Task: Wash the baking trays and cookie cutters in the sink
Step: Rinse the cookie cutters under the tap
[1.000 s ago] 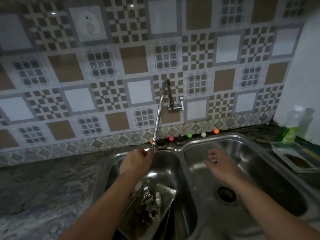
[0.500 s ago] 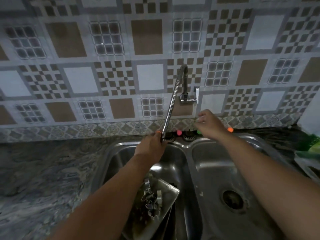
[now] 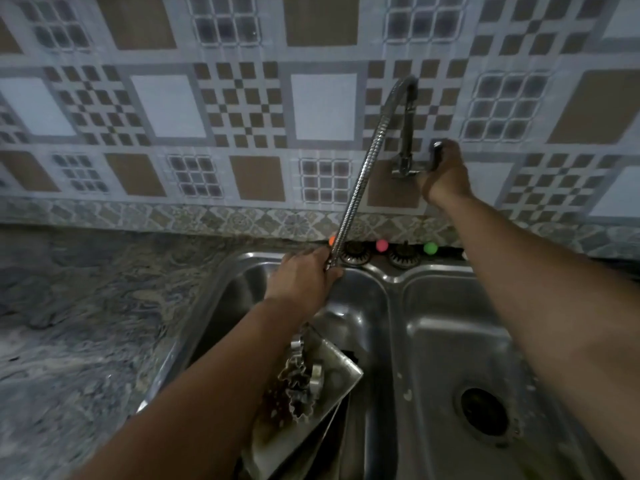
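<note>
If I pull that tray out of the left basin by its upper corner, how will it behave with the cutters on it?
The tray looks like thin metal, so probably light and stiff. It leans tilted against the basin, so the cutters lying loose on it will likely slide off when it is lifted. Its surface looks soiled, possibly greasy, so it may slip.

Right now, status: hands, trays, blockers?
Left hand grips faucet hose. Right hand on tap handle. Baking trays, cookie cutters in left basin. No blockers.
</note>
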